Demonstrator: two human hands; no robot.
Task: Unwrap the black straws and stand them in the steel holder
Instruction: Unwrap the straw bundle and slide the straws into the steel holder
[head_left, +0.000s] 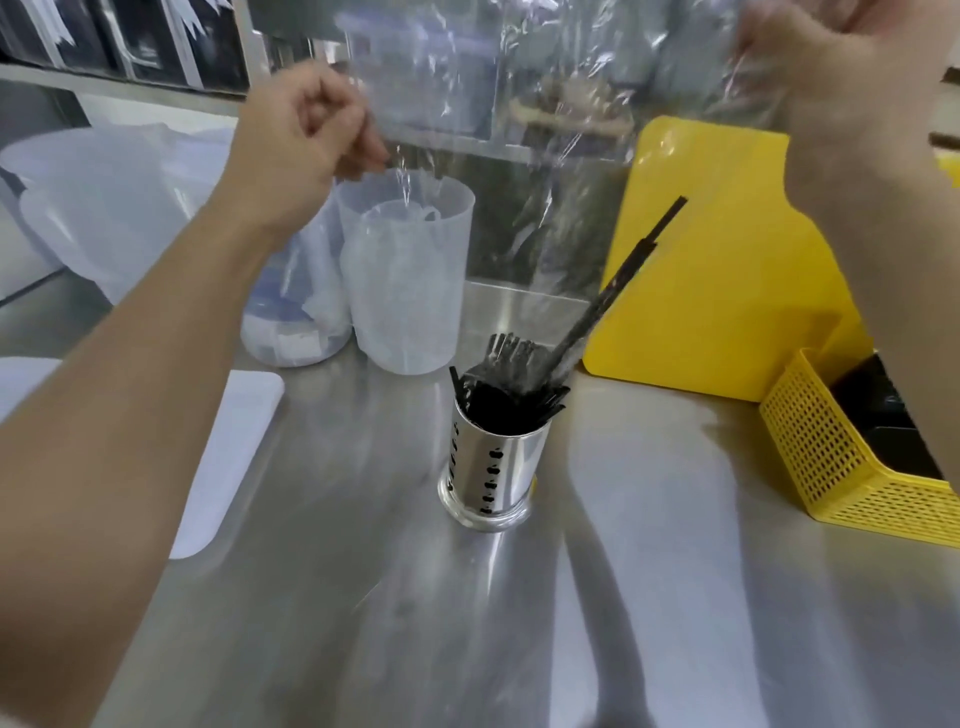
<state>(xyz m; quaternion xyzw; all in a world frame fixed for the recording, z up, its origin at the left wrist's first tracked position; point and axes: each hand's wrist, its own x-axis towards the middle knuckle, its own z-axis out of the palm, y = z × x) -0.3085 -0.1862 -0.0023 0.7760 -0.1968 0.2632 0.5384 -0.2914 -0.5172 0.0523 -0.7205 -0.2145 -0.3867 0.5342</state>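
A shiny steel holder (491, 470) with punched holes stands mid-counter, packed with black straws (506, 392). One long black straw (621, 283) leans out of it toward the upper right. Above the holder hangs a clear plastic wrapper (498, 104), stretched between both hands. My left hand (306, 130) pinches its left edge, fingers closed. My right hand (831, 78) grips its upper right corner. The wrapper's lower end reaches down around the straw tops.
Two translucent plastic jugs (410, 280) stand behind the holder. A yellow board (717, 249) leans at the right, with a yellow mesh basket (841, 457) in front of it. A white tray (228, 457) lies at the left on the steel counter (363, 597).
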